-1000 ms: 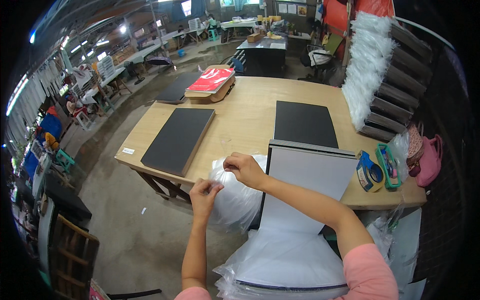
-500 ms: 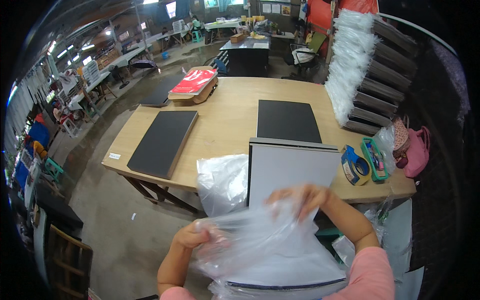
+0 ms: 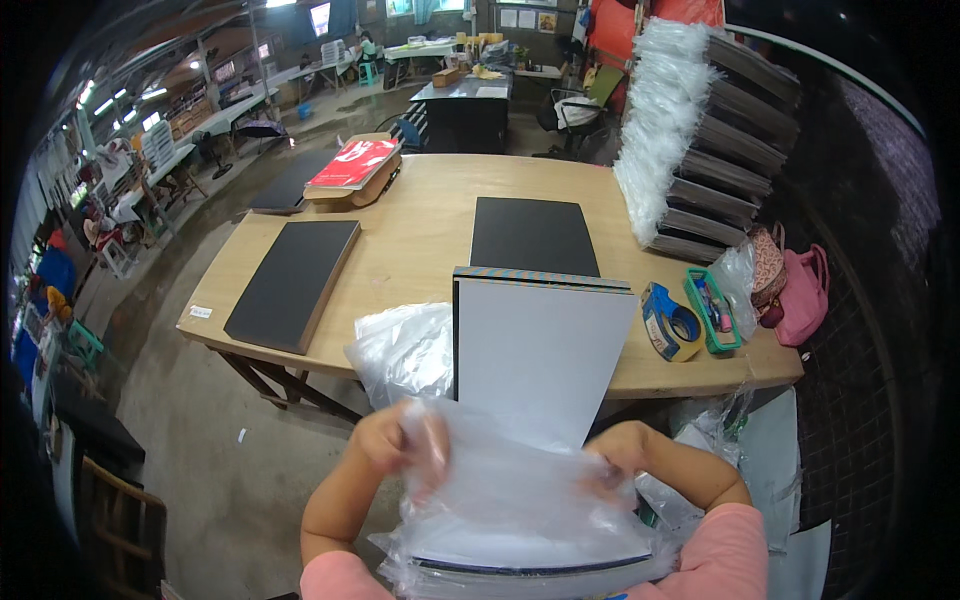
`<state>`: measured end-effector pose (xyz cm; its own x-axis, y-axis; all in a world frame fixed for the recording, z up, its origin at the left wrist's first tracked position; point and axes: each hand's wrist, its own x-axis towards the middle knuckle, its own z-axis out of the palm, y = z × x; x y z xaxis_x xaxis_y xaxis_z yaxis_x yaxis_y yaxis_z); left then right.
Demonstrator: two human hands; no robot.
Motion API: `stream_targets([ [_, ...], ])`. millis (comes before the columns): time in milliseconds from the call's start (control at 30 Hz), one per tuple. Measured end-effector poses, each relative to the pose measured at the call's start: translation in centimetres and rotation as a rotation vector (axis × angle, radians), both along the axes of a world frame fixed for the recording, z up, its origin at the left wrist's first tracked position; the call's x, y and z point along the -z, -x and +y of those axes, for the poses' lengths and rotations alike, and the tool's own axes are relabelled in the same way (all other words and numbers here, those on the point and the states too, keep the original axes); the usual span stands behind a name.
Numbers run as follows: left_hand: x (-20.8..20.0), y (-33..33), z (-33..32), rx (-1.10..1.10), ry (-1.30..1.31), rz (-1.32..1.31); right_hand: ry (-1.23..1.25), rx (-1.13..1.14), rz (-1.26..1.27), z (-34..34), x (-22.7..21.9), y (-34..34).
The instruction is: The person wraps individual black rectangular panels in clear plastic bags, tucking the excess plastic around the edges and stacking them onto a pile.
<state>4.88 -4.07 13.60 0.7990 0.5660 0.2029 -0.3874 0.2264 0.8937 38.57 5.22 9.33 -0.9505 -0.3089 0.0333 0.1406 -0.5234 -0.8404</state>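
Observation:
My left hand (image 3: 400, 440) and my right hand (image 3: 618, 455) grip opposite sides of a clear plastic bag (image 3: 520, 430), somewhat smeared by motion. The bag is around the near part of a stack of flat boards, whose dark edge (image 3: 530, 568) shows near my body. Beyond my hands, a pale grey-white board (image 3: 540, 350) with dark far edges leans out over the table's near edge. To its left lies a pile of clear plastic bags (image 3: 405, 345). Just behind the board, a black panel (image 3: 533, 235) rests on the tabletop.
The wooden table (image 3: 420, 240) carries a thick black board (image 3: 292, 285) and a red packet (image 3: 355, 163) at left. Tape rolls (image 3: 672, 322) and a green tray (image 3: 712, 312) with pens sit at right. A tall stack of plastic-wrapped dark boards (image 3: 725, 150) stands behind bags (image 3: 800, 295).
My hands have spread apart, stretching the bag's edge wider across the board. The right hand has come down and nearer. The whole view has shifted slightly.

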Motion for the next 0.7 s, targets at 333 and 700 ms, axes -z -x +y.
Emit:
stream_targets([
  [333,0.5,-2.8,2.4,0.196,-0.209,-0.736,0.371,0.361,-0.104,-5.0,5.4,-2.0],
  [700,5.5,2.0,5.1,-0.742,-0.448,0.067,0.312,1.454,0.166,-1.3,1.6,-3.8],
])
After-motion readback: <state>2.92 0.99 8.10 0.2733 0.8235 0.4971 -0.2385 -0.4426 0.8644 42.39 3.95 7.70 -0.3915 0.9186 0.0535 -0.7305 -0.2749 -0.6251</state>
